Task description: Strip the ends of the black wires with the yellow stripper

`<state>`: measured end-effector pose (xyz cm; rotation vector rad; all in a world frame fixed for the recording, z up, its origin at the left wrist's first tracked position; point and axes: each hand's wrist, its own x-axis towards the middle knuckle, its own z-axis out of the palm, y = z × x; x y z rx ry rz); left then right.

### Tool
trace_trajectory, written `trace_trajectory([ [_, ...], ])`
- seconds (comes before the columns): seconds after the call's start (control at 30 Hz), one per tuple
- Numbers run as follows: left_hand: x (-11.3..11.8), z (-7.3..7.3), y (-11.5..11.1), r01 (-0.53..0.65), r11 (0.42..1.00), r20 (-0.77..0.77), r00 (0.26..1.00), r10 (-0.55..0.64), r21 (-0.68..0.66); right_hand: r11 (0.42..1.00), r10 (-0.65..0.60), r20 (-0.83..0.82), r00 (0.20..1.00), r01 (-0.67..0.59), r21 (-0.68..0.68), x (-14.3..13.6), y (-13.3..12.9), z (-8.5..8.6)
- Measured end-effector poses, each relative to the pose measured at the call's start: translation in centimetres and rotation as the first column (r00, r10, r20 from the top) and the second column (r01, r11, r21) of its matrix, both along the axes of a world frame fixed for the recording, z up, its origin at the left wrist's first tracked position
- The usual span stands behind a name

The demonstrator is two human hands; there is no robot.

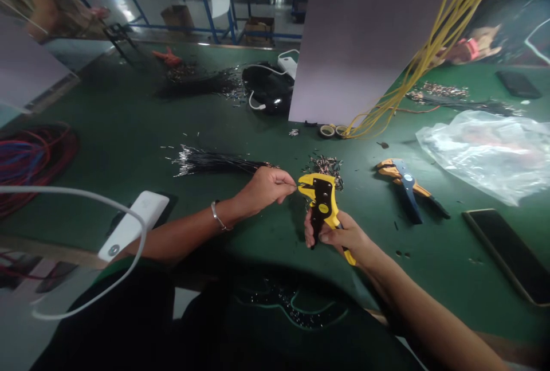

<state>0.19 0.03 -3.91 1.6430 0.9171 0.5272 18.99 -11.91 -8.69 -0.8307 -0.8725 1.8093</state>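
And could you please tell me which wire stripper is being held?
The yellow-and-black stripper, gripped in the right hand; the blue-and-orange stripper lies untouched on the table.

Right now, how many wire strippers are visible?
2: yellow wire stripper in the right hand; orange-and-blue wire stripper on the green tabletop. Others may be hidden.
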Motion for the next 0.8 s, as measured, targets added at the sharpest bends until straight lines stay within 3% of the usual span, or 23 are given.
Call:
trace_trajectory([
  [0.4, -0.1, -0.1, 0.5, -0.001, 1.0, 0.011, 1.0, 0.001, -0.01, 1.0, 0.025, -0.041, 0.999, -0.024, 0.015, -0.2, -0.3, 0.7],
  [0.8, -0.3, 0.4, 0.5, 0.043, 0.999, -0.007, 0.999, -0.042, 0.025, 0.999, 0.042, 0.04, 0.998, -0.043, 0.016, -0.1, -0.4, 1.4],
])
